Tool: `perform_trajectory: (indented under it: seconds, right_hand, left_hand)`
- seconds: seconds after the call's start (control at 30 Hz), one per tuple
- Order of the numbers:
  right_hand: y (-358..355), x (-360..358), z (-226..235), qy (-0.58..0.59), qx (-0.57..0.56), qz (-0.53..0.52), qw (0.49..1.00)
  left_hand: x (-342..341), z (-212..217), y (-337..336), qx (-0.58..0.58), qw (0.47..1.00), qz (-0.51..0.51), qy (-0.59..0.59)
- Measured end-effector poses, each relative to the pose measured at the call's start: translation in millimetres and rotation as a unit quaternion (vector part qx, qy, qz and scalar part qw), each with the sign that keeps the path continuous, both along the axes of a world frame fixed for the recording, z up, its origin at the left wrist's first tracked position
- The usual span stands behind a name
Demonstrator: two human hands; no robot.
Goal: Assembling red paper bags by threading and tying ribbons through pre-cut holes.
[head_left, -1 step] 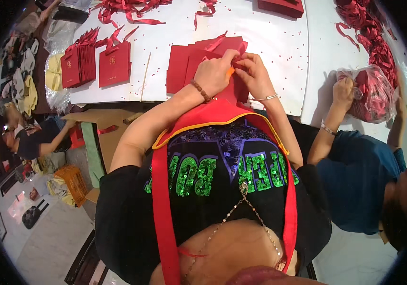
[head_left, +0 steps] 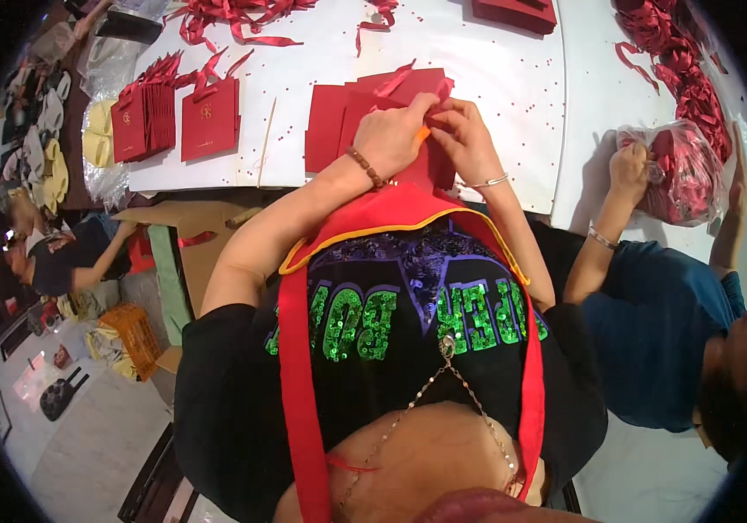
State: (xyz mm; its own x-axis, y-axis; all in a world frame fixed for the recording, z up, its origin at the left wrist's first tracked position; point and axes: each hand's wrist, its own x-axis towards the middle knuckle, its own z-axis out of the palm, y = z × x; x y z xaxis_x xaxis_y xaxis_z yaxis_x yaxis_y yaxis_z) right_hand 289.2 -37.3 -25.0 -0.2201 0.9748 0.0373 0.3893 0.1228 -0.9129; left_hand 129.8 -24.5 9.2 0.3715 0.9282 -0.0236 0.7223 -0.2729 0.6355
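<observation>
Close together over the near edge of the white table, my two hands pinch a red ribbon (head_left: 445,88) at the top of a red paper bag (head_left: 437,164). My left hand (head_left: 391,138), with a beaded bracelet at the wrist, has its thumb and forefinger closed on the ribbon. Something small and orange (head_left: 423,133) shows at its thumb. My right hand (head_left: 471,144), wearing a silver bangle, grips the ribbon from the other side. The exact knot or loop is hidden by the fingers. More flat red bags (head_left: 324,106) lie fanned out beneath and behind my hands.
Ribbon-handled red bags stand in a row (head_left: 160,122) and a smaller group (head_left: 210,119) at left, near a thin stick (head_left: 268,139). Loose red ribbons (head_left: 242,19) lie at the back. At right, a co-worker's hands hold a clear plastic sack (head_left: 683,179) of red material. A cardboard box (head_left: 209,266) stands below left.
</observation>
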Motion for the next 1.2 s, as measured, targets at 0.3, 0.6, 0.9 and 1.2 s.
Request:
perform_trajectory:
  seconds: [0.3,0.6,0.9,1.2]
  right_hand:
    - [-6,-7,12,-0.057,0.099,0.007,0.993]
    - [-7,-18,14,-0.06,0.147,-0.001,0.987]
    - [-4,-12,10,-0.022,0.066,-0.002,0.998]
    - [5,-8,9,-0.011,0.073,-0.002,0.997]
  left_hand:
    - [-20,23,43,-0.03,0.986,-0.084,0.14]
    - [-29,9,89,-0.295,0.918,-0.26,0.059]
    - [-30,-4,65,-0.245,0.951,-0.149,-0.119]
    - [-37,-2,82,-0.31,0.915,-0.018,-0.256]
